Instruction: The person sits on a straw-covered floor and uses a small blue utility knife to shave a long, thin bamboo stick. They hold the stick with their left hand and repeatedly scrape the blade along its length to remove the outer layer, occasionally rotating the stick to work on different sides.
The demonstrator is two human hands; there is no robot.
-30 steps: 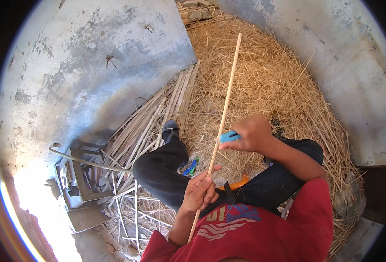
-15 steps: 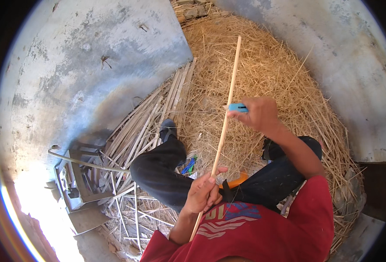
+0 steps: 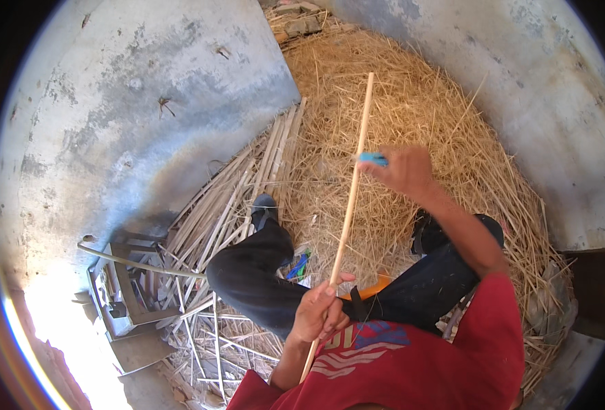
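A long, pale wooden stick (image 3: 349,217), probably split bamboo, slants from my lap up over the straw. Near its lower end my left hand (image 3: 318,314) is closed around it, close to my red shirt. My right hand (image 3: 406,171) grips a utility knife (image 3: 373,159) with a blue handle, held against the upper part of the stick. The blade is too small and blurred to make out clearly. Both my legs are bent, one on each side of the stick.
Straw-like shavings (image 3: 412,96) cover the floor ahead. Several split strips (image 3: 234,184) lie piled at the left, beside a wooden frame (image 3: 121,287) with a curved rod (image 3: 138,262) across it. Weathered grey walls (image 3: 138,102) stand left and right. Something orange (image 3: 374,287) lies between my legs.
The stick's far end has dropped slightly nearer to me. My right hand and the knife have shifted a little up along it and turned. My left hand keeps its hold.
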